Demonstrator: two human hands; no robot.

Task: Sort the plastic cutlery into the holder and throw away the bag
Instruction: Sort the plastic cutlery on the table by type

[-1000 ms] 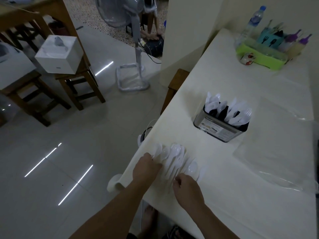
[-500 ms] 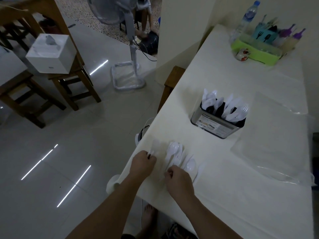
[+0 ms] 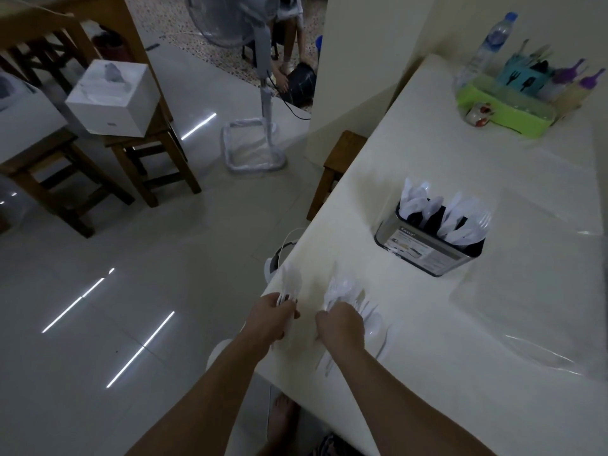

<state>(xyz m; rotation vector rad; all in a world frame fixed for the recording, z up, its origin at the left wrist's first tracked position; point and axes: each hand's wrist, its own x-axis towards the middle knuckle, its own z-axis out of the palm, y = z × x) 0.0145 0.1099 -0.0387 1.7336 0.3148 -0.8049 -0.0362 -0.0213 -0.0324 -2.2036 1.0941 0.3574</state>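
Cutlery (image 3: 342, 292) lies at the near tabletop (image 3: 427, 340) edge, handles toward you; left hand (image 3: 274, 319) and right hand (image 3: 340, 325) each grip a bunch. Holder (image 3: 427, 248) stands ahead-right, nearer your right.

White table (image 3: 411, 373): holder (image 3: 427, 246), bag (image 3: 539, 291).

Probably a home dining area: wooden stools (image 3: 154, 149), standing fan (image 3: 253, 80), condiment tray (image 3: 506, 110) on the table (image 3: 427, 373).
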